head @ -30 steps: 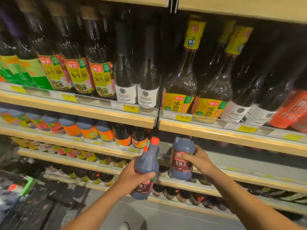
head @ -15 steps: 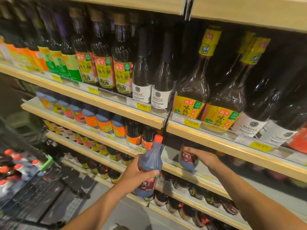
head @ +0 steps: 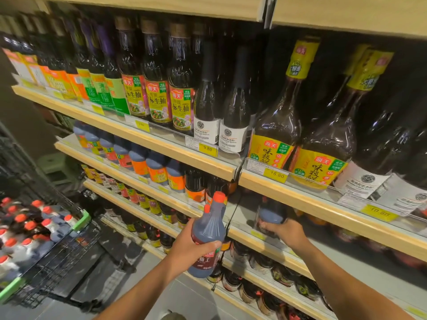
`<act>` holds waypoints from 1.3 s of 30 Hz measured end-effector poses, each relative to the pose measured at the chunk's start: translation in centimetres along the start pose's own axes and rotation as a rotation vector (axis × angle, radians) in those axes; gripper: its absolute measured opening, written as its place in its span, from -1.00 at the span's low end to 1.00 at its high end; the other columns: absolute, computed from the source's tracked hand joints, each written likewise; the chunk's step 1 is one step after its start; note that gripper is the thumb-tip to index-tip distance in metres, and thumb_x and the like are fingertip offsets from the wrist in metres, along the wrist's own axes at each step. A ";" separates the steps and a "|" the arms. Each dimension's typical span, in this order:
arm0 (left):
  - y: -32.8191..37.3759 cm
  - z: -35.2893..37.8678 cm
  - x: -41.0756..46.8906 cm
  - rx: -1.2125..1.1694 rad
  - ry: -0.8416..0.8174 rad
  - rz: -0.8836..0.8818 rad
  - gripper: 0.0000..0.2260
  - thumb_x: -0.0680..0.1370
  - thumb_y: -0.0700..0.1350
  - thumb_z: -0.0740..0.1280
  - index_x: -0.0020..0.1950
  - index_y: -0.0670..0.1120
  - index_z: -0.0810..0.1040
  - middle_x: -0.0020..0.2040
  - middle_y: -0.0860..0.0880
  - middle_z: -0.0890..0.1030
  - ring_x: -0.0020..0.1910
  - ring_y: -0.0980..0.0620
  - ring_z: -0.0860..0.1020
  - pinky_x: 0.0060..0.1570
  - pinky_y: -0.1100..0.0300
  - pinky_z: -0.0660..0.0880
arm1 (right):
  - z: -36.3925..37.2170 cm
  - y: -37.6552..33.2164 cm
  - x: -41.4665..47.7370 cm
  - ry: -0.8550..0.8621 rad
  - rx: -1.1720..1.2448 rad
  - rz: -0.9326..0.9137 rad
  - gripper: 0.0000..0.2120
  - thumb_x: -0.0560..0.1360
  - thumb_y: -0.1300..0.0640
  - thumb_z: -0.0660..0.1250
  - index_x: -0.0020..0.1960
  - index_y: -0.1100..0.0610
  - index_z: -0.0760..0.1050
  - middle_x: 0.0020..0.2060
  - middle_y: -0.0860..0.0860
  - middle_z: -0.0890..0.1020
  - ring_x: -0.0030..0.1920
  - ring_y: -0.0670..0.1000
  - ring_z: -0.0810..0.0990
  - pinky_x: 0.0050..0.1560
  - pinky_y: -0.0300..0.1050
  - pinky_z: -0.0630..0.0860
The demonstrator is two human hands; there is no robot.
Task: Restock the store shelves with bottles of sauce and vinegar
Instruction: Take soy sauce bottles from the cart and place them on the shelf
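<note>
My left hand grips a dark sauce jug with an orange cap and a red label, held upright in front of the shelves. My right hand reaches into the second shelf and holds a second dark jug from below and the side; that jug stands inside the shelf bay, its top hidden under the shelf above. Both jugs are the same kind.
A wire cart at the lower left holds several orange-capped jugs. The top shelf carries tall soy sauce and vinegar bottles. Lower shelves hold rows of smaller bottles. Grey floor lies below.
My right hand has pushed its jug from in front of the shelf edge deeper into the second shelf. The left hand's jug stayed upright in front. The view turned left, revealing the cart.
</note>
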State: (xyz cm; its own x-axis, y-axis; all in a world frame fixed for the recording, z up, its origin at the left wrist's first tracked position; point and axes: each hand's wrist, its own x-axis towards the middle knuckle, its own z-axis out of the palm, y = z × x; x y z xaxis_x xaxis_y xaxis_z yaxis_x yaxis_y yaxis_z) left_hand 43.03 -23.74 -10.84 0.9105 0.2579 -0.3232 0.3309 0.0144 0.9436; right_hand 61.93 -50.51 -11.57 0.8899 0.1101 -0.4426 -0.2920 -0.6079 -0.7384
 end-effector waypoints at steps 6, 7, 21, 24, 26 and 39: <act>0.5 -0.3 -0.1 0.024 0.036 0.000 -0.20 0.14 0.19 0.66 0.32 0.08 0.48 0.16 -0.02 0.68 0.14 -0.04 0.68 0.19 -0.11 0.63 | -1.6 -0.6 -0.4 -0.076 0.028 0.052 -0.64 0.35 -0.27 0.56 -0.16 0.02 0.63 -0.19 -0.06 0.66 -0.16 -0.13 0.67 -0.25 -0.27 0.51; 0.5 -0.3 -0.1 0.022 0.041 0.002 -0.20 0.14 0.20 0.65 0.32 0.08 0.48 0.17 -0.02 0.68 0.15 -0.05 0.68 0.19 -0.11 0.63 | -1.6 -0.8 -0.5 -0.088 0.063 0.045 -0.67 0.37 -0.23 0.55 -0.19 -0.01 0.57 -0.24 -0.10 0.64 -0.26 -0.19 0.68 -0.33 -0.32 0.51; 0.4 -2.8 -2.1 0.024 0.129 -0.005 -0.14 0.11 0.21 0.62 0.35 0.07 0.45 0.18 -0.01 0.66 0.14 -0.04 0.66 0.16 -0.01 0.64 | 3.4 -4.2 1.7 -0.215 0.079 -0.026 -0.35 0.33 -0.32 0.52 0.21 0.11 0.54 -0.21 -0.15 0.60 -0.13 -0.14 0.64 0.02 -0.20 0.56; 0.3 -3.4 -2.5 0.030 0.143 -0.017 -0.09 0.09 0.23 0.61 0.38 0.04 0.41 0.20 -0.03 0.64 0.16 -0.06 0.65 0.17 -0.01 0.64 | 4.0 -4.5 2.0 -0.201 0.060 -0.021 -0.25 0.39 -0.29 0.51 0.34 0.24 0.52 -0.05 0.01 0.65 0.04 0.03 0.66 0.26 -0.01 0.57; 0.3 -3.6 -2.6 0.031 0.141 -0.013 -0.09 0.10 0.24 0.61 0.40 0.05 0.40 0.20 -0.02 0.64 0.15 -0.04 0.65 0.14 0.04 0.64 | 3.9 -4.6 1.7 -0.199 0.035 -0.018 -0.32 0.35 -0.35 0.49 0.20 0.16 0.61 -0.05 -0.01 0.70 0.00 -0.04 0.67 0.10 -0.18 0.61; 1.3 0.7 -1.0 -0.029 0.017 -0.026 -0.28 0.21 0.10 0.65 0.30 0.05 0.49 0.15 -0.02 0.69 0.11 0.01 0.69 0.06 0.12 0.64 | -1.2 -1.2 -2.5 0.072 -0.056 -0.168 -0.38 0.27 -0.38 0.52 -0.01 0.15 0.67 -0.03 0.20 0.72 -0.07 0.06 0.67 -0.03 0.13 0.54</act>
State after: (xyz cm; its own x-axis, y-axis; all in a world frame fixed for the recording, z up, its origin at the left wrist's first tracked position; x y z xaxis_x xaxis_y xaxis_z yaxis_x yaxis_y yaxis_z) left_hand 42.70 -24.67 -9.36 0.8971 0.2739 -0.3466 0.3468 0.0493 0.9366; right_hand 60.46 -50.98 -8.93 0.9480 0.1580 -0.2764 -0.1193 -0.6288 -0.7684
